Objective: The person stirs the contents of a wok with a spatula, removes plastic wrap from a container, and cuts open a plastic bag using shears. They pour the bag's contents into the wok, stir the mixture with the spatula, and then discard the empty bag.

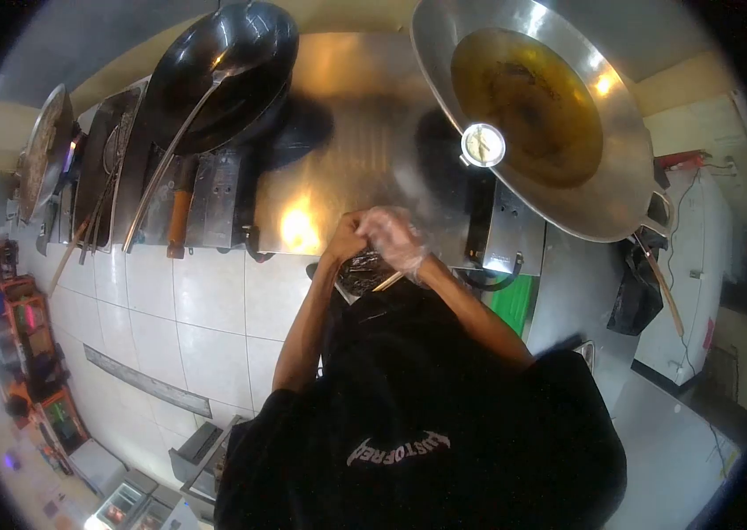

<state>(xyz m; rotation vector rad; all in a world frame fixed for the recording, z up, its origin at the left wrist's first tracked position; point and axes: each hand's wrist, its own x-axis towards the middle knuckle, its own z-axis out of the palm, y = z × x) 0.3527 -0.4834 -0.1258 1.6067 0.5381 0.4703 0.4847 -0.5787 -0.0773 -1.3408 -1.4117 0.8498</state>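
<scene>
My left hand is bare, its fingers curled closed against my right hand. A clear plastic glove covers my right hand, loose and shiny around the fingers and wrist. The hands meet over the front edge of the steel counter; what the left fingers hold, if anything, I cannot tell. The right fingers are blurred and partly hidden. Below the hands is a dark, glossy plastic-like thing, with a pale stick beside it.
A black wok holds a long-handled metal ladle. At right, a large steel pan contains brown oil; a dial thermometer sits at its rim. A wooden handle sticks out past the burner. Shelves stand far left.
</scene>
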